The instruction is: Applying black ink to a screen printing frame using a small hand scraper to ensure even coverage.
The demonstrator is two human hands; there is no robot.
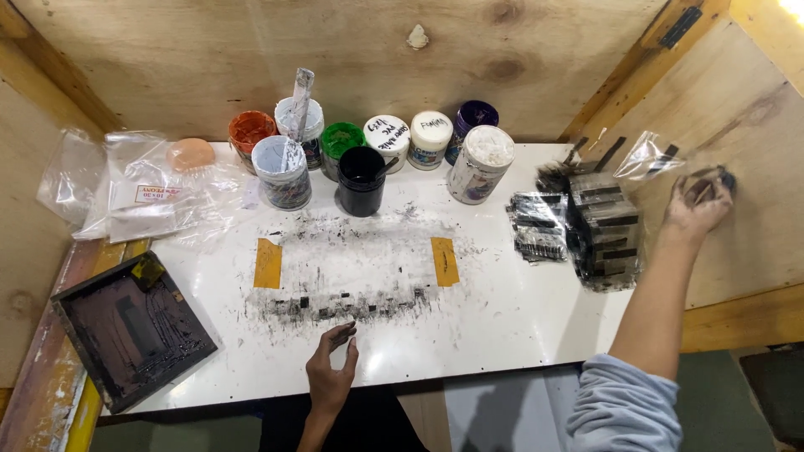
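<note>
Landmark is the white table.

Your right hand is off the table's right edge, up against the plywood side wall. Fingers curl around a small dark piece, blurred, can't tell what it is. A clear plastic bag sits just left of and above that hand, also blurred; can't tell if you're touching it.

Stack of black strips stands at the table's right edge, just left of your right hand, not touching. A smaller flat bundle of black pieces lies beside the stack, further in.

Your left hand is at the table's near edge, centre, fingers loosely bent, holding nothing, fingertips at the lower edge of the black ink smear. The smear sits mid-table between two yellow tape strips.

Hands are well apart.

Row of ink jars runs along the table's far edge. Dark screen frame lies off the near-left corner. Clear bags cover the far-left corner.
</note>
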